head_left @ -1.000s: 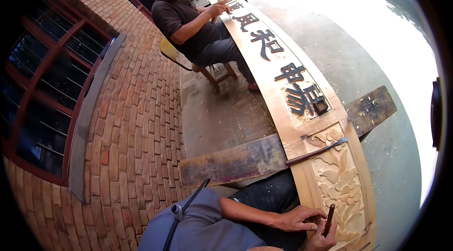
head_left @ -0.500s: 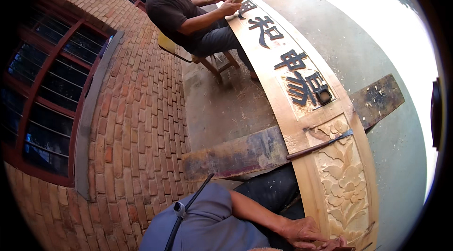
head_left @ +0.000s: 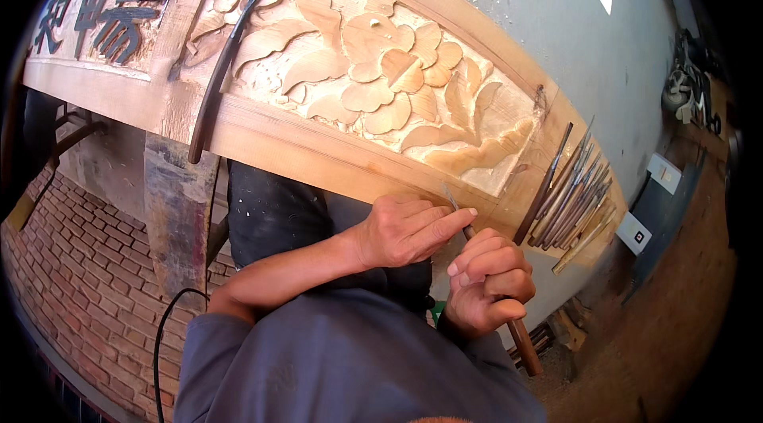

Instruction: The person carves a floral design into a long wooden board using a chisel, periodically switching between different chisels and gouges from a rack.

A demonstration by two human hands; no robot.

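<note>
Head view: one chisel [head_left: 522, 346], at the carved board's [head_left: 294, 141] near edge. Your right hand [head_left: 489, 280]: fingers curled round the handle. Your left hand [head_left: 404, 230]: fingers close together at the blade end, probably steadying it; thumb hidden. One tool row [head_left: 568, 197], board's right end, likely for reach. Changed: view swung toward the floral carving [head_left: 389, 69]; tool row now visible, seated co-worker out of frame.
</note>
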